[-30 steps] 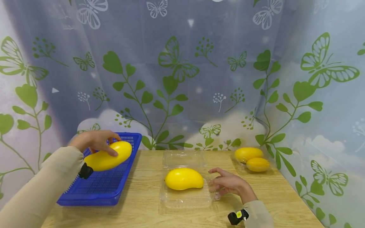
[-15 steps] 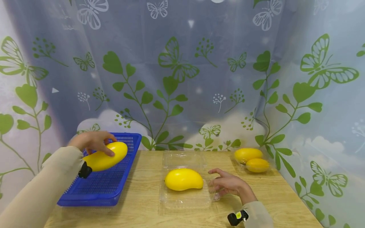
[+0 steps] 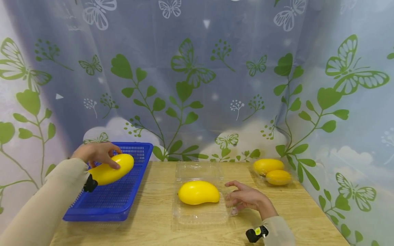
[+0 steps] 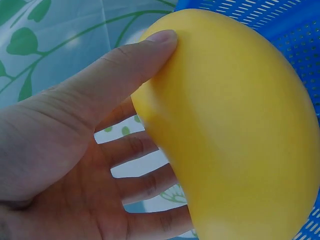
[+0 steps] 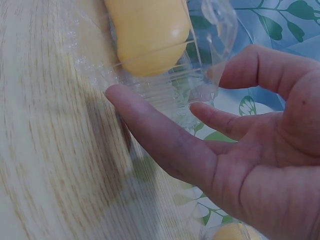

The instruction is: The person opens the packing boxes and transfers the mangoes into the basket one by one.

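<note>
Against a butterfly-print curtain [image 3: 144, 44], the left hand [image 3: 96, 153] grips a yellow mango [image 3: 118, 169] over the blue basket [image 3: 106, 215], lower left — thumb opposite fingers, likely for balance — while the right hand [image 3: 247, 198], fingers relaxed, touches the clear box [image 3: 198, 218], lower centre, perhaps steadying it.

On the worktop [image 3: 157, 212], a mesh basket [image 3: 95, 216] is placed left, one mango [image 3: 121, 168] held over it. Centrally, a second mango [image 3: 197, 193] is contained in an opened clamshell [image 3: 200, 218]; to its right and farther back, two mangoes [image 3: 268, 166] are enclosed in another container [image 3: 258, 178]. Behind, a curtain [image 3: 147, 41] is hung.
</note>
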### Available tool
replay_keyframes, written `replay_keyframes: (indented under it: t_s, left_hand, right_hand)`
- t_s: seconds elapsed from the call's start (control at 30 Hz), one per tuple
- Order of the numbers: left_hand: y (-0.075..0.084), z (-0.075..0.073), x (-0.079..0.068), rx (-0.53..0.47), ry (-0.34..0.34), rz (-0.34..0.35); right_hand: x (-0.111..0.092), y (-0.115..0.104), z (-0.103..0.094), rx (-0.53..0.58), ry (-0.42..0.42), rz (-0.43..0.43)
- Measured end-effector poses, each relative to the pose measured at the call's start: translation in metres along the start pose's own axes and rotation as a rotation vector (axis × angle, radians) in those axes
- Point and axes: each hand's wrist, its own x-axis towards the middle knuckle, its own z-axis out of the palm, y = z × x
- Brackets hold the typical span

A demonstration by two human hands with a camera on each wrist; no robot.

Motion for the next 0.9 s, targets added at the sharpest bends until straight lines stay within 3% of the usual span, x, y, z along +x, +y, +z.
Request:
replay_keyframes:
  t_s: [0.43,0.7,0.9]
  left_hand:
    - [-0.017,0.011,0.017,-0.073,-0.016,-0.02]
    - [-0.025,0.014,0.028,0.004,0.008,-0.024]
    - [-0.03,0.017,0.034,0.009,0.011,-0.039]
  right_hand:
    - [-0.002,0.0,0.001,0.003,-0.015,-0.002]
    - [-0.003,-0.001,0.002,0.003,-0.005,-0.012]
    - [-0.002,-0.001,0.0,0.007,-0.002,0.0]
